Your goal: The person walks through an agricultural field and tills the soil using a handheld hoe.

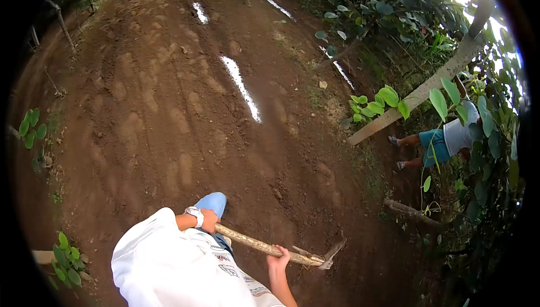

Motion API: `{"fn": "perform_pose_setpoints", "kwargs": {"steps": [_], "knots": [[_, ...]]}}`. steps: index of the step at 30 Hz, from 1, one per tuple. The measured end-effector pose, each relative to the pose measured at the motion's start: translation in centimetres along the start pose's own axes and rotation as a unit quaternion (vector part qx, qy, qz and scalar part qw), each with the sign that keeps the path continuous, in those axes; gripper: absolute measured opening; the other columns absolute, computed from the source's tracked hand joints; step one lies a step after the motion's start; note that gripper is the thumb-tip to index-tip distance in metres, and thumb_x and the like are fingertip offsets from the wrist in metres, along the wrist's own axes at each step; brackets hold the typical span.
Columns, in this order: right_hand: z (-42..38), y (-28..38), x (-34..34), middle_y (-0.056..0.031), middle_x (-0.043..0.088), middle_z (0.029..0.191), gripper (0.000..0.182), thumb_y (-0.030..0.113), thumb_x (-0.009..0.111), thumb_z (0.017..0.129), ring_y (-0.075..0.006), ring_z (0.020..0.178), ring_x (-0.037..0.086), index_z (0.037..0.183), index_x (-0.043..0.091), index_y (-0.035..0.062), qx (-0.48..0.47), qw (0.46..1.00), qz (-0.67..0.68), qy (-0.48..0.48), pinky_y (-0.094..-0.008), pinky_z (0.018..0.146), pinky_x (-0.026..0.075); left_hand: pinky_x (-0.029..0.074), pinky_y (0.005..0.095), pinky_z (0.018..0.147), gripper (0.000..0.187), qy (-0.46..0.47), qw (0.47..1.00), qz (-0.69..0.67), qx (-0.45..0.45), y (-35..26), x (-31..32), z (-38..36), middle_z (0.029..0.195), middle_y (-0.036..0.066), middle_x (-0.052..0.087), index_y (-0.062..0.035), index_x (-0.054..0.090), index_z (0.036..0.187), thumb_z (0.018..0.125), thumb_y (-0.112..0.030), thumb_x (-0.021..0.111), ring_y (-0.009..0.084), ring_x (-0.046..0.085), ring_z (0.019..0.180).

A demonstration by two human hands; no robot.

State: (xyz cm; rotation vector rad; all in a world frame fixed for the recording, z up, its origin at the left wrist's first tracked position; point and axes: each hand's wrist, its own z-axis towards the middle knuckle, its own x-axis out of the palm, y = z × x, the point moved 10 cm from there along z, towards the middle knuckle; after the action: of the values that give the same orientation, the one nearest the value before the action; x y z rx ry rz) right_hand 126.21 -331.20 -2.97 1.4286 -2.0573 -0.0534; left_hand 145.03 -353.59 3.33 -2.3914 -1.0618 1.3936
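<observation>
A hoe with a rough wooden handle (pixel 253 243) slants across the front of my body, its metal blade (pixel 333 253) at the right end, low over the brown soil. Closed around the upper end of the handle is my left hand (pixel 210 220), below a pale wristwatch. My right hand (pixel 278 258) wraps the handle further down, nearer the blade. My white shirt fills the bottom of the view, and a light-blue boot or trouser leg (pixel 214 202) shows just beyond my left hand.
Broken white strips (pixel 241 89) lie in lines along the tilled soil (pixel 169 110). To the right, a person (pixel 444 138) in blue shorts stands among leafy vines, near a leaning post (pixel 416 96). Small leafy plants (pixel 67 259) edge the left side.
</observation>
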Motion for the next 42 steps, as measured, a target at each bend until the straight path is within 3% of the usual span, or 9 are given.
{"fn": "perform_pose_setpoints", "kwargs": {"steps": [2, 6, 7, 9, 18, 22, 32, 34, 42], "knots": [[-0.9, -0.4, -1.1, -0.0093, 0.053, 0.067, 0.006, 0.009, 0.052, 0.058, -0.024, 0.069, 0.05, 0.06, 0.048, 0.0058, -0.021, 1.0, 0.014, 0.001, -0.0366, 0.081, 0.04, 0.047, 0.042, 0.071, 0.042, 0.017, 1.0, 0.012, 0.002, -0.3, 0.4, -1.8, 0.081, 0.017, 0.062, -0.0121, 0.062, 0.099, 0.06, -0.026, 0.06, 0.0336, 0.059, 0.079], [-3.1, -2.0, -3.9, -0.0067, 0.051, 0.062, 0.012, 0.019, 0.053, 0.062, -0.0228, 0.064, 0.05, 0.061, 0.046, 0.0089, -0.071, 0.994, 0.087, -0.002, -0.037, 0.074, 0.042, 0.048, 0.0415, 0.057, 0.024, -0.016, 0.997, 0.049, 0.059, -0.9, -0.6, -2.3, 0.071, 0.019, 0.061, -0.002, 0.064, 0.075, 0.06, -0.02, 0.059, 0.034, 0.061, 0.068], [-5.3, -2.7, -4.6, -0.0059, 0.051, 0.068, 0.017, 0.024, 0.051, 0.067, -0.022, 0.07, 0.05, 0.063, 0.045, 0.0085, -0.177, 0.983, 0.008, -0.047, -0.0345, 0.076, 0.042, 0.048, 0.041, 0.058, 0.023, 0.0, 0.996, 0.067, 0.063, -0.3, -0.6, -2.6, 0.072, 0.019, 0.061, -0.0024, 0.064, 0.074, 0.061, -0.02, 0.059, 0.0329, 0.061, 0.07], [-5.9, -6.0, -5.9, -0.0057, 0.05, 0.067, 0.017, 0.024, 0.051, 0.067, -0.0219, 0.069, 0.05, 0.062, 0.045, 0.0087, -0.22, 0.972, -0.004, -0.079, -0.0348, 0.075, 0.042, 0.048, 0.04, 0.06, 0.022, 0.004, 0.99, 0.095, 0.109, 0.5, -0.8, -3.2, 0.074, 0.016, 0.062, -0.0043, 0.065, 0.076, 0.063, -0.022, 0.06, 0.0306, 0.062, 0.074], [-2.6, -30.1, -6.6, -0.005, 0.048, 0.061, 0.02, 0.025, 0.052, 0.067, -0.0216, 0.064, 0.049, 0.06, 0.043, 0.0092, -0.152, 0.975, 0.135, -0.089, -0.0364, 0.072, 0.042, 0.046, 0.037, 0.058, 0.011, -0.016, 0.953, 0.21, 0.216, 13.8, -8.3, -9.6, 0.063, 0.008, 0.061, -0.008, 0.062, 0.069, 0.064, -0.017, 0.058, 0.0244, 0.061, 0.062], [-6.6, -33.7, 3.5, -0.005, 0.05, 0.062, 0.017, 0.023, 0.052, 0.068, -0.0233, 0.071, 0.05, 0.06, 0.045, 0.0095, -0.109, 0.96, 0.256, -0.04, -0.0388, 0.076, 0.041, 0.046, 0.0381, 0.059, 0.008, -0.013, 0.946, 0.22, 0.238, 16.7, -13.6, -11.5, 0.065, 0.009, 0.062, -0.0088, 0.061, 0.068, 0.062, -0.013, 0.057, 0.0245, 0.062, 0.062], [-6.6, -34.4, 15.1, -0.0069, 0.053, 0.064, 0.008, 0.014, 0.052, 0.06, -0.0231, 0.066, 0.051, 0.06, 0.046, 0.0082, 0.014, 0.983, 0.147, -0.111, -0.0405, 0.075, 0.043, 0.046, 0.038, 0.063, 0.017, -0.026, 0.981, 0.172, 0.082, 28.9, -16.0, -9.0, 0.066, 0.012, 0.062, -0.0083, 0.059, 0.074, 0.064, -0.021, 0.058, 0.0264, 0.062, 0.064], [-1.5, -33.1, 16.6, -0.0063, 0.053, 0.065, 0.007, 0.01, 0.053, 0.061, -0.0225, 0.066, 0.051, 0.062, 0.047, 0.0076, -0.009, 0.992, 0.104, -0.071, -0.0381, 0.073, 0.044, 0.046, 0.0369, 0.064, 0.023, -0.038, 0.983, 0.18, 0.03, 30.2, -17.5, -8.2, 0.07, 0.01, 0.063, -0.0083, 0.06, 0.078, 0.065, -0.028, 0.061, 0.0246, 0.062, 0.069], [11.2, -31.7, 26.8, -0.0054, 0.053, 0.072, 0.01, 0.01, 0.054, 0.068, -0.0213, 0.073, 0.053, 0.073, 0.048, 0.0055, 0.202, 0.973, -0.097, -0.061, -0.0357, 0.075, 0.046, 0.049, 0.0384, 0.066, 0.024, -0.045, 0.985, 0.055, -0.158, 34.5, -18.7, -5.9, 0.075, 0.015, 0.063, -0.0079, 0.066, 0.079, 0.067, -0.027, 0.058, 0.0287, 0.062, 0.074]]}}
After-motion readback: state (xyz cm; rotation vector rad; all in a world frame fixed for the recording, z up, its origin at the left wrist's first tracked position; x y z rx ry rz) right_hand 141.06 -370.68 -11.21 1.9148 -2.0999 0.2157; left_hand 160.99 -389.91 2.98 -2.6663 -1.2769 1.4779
